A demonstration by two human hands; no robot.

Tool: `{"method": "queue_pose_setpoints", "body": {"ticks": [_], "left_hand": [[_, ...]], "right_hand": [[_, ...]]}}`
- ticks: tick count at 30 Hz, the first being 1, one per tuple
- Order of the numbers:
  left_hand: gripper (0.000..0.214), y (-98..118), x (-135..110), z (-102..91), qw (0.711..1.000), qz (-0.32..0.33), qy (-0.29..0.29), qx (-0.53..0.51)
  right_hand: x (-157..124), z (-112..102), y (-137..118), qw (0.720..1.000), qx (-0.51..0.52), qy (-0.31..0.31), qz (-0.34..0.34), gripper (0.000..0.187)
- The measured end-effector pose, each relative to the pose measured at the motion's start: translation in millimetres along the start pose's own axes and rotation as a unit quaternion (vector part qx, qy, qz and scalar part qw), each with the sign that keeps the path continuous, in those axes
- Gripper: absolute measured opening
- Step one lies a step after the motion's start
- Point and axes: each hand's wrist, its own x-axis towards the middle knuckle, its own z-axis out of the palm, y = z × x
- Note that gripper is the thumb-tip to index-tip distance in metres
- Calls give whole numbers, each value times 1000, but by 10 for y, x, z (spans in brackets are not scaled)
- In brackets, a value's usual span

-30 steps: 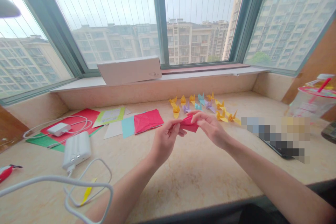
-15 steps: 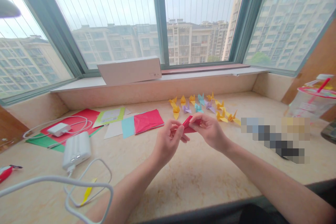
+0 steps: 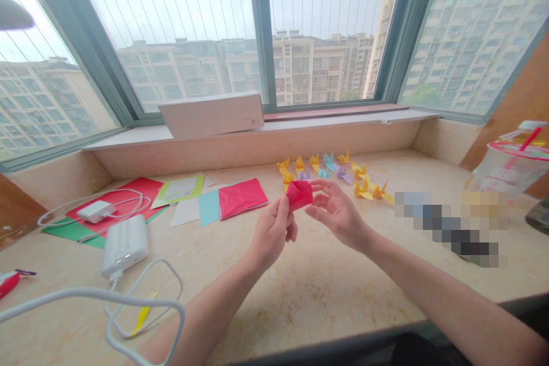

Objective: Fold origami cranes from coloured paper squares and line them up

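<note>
Between thumb and fingers, my left hand (image 3: 274,227) pinches a folded piece of red origami paper (image 3: 301,194) above the counter. My right hand (image 3: 338,209) is at the paper's right side with its fingers apart and curved; whether a fingertip touches the edge I cannot tell. Behind the hands stand several small paper cranes (image 3: 342,172) in yellow, blue and purple, some partly hidden by the red paper. To the left lies a stack of red paper sheets (image 3: 243,199), with a light blue sheet (image 3: 209,208) sticking out beside it.
A white power bank (image 3: 126,245) with a looping cable (image 3: 81,293) lies at the left, near a charger (image 3: 96,212) on red and green sheets. A long white box (image 3: 212,115) rests on the sill. At the right stands a plastic cup (image 3: 506,166) with a red straw.
My right hand has let go of the red paper and spread its fingers. In my left hand the paper has turned, showing a broader face.
</note>
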Motion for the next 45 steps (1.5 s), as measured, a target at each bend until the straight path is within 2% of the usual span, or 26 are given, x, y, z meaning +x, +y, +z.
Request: {"method": "queue_pose_setpoints", "body": {"ticks": [9,15,18,25,27,32,37,45], "left_hand": [[46,-11,-47,26,998,-10,-23,59],[46,18,-50,32,996,-14,-35,83],[48,-5,-55,35,994,-9,-55,95],[53,-101,-59,15,993,27,-110,32],[56,-147,-49,8,994,43,-100,23],[47,-173,-20,-2,995,63,-61,54],[38,-128,-20,-8,995,55,-48,72],[38,-76,-42,-7,995,38,-41,82]], "right_hand": [[-19,31,34,999,-49,18,5,27],[-24,48,34,995,-88,32,30,30],[-22,48,60,995,-78,49,39,25],[10,29,36,995,-35,91,36,23],[21,19,3,994,-27,97,41,25],[30,12,-65,994,-30,99,45,26],[28,16,-89,993,-31,103,40,24],[13,3,-37,993,-25,111,19,23]]}}
